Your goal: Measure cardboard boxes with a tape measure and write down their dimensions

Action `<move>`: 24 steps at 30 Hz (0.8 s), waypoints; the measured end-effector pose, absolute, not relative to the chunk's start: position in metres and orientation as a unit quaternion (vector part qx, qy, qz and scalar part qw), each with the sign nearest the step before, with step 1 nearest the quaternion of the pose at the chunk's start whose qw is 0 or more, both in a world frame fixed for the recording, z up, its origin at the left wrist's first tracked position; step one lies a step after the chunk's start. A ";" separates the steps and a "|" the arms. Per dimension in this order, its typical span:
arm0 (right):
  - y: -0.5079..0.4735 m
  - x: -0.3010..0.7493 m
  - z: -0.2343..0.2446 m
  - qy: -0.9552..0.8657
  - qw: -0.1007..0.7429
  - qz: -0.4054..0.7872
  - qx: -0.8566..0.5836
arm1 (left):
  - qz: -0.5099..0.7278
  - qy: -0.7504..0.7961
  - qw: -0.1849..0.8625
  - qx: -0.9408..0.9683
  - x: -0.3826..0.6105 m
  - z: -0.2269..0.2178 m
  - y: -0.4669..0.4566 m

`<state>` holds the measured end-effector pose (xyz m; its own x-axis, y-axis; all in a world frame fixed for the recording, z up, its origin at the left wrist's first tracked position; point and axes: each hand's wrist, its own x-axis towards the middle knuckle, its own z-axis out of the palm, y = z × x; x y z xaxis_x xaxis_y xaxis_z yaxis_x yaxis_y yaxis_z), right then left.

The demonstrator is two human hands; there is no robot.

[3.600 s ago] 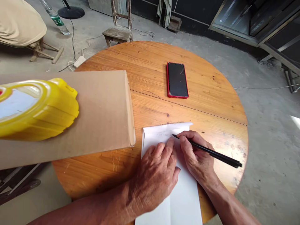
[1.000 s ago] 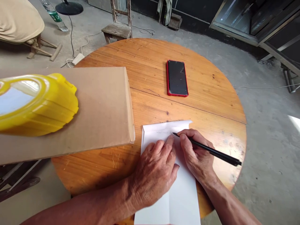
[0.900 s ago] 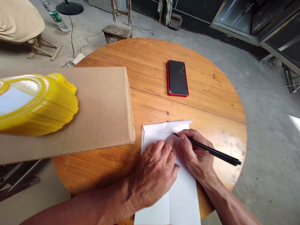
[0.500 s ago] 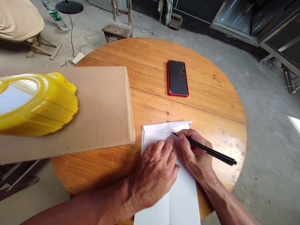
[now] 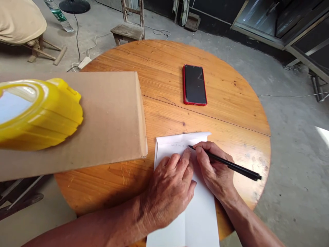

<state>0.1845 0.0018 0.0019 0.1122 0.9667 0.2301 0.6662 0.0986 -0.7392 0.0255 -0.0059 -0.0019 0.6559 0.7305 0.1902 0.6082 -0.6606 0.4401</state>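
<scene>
Your right hand (image 5: pixel 218 175): pinches one black pen (image 5: pixel 244 170), tip at a faint row of writing (image 5: pixel 178 145) near the top of the white paper (image 5: pixel 199 212). Your left hand (image 5: pixel 172 192): palm-down on that paper, fingers close together, slightly bent. Beneath, one round wooden table (image 5: pixel 164 116); beyond the paper, one red-cased phone (image 5: pixel 194 84); at left, one cardboard box (image 5: pixel 110 120).

The head camera looks from above the near side of the round tabletop (image 5: pixel 164 115), facing forward and steeply down across it. It sits close: the left hand (image 5: pixel 171 190) and the right hand (image 5: pixel 216 168) show large over the tabletop's near part. The wide view runs past the tabletop's far edge to a wooden chair (image 5: pixel 128 31) and grey floor (image 5: pixel 223 51).
</scene>
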 end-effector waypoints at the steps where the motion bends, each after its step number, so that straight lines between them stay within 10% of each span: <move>1: 0.002 0.184 0.002 -0.639 0.377 0.196 -0.641 | 0.177 0.375 0.171 0.894 0.025 -0.002 -0.006; 24: 0.001 0.187 0.001 -0.594 0.414 0.224 -0.652 | 0.158 0.378 0.158 0.898 0.026 0.001 -0.005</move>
<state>0.1873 0.0008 0.0012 0.1932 0.9606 0.1999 0.5892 0.0494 -0.8065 0.0257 -0.0053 0.0008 0.6635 0.7299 0.1641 0.6297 -0.6633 0.4043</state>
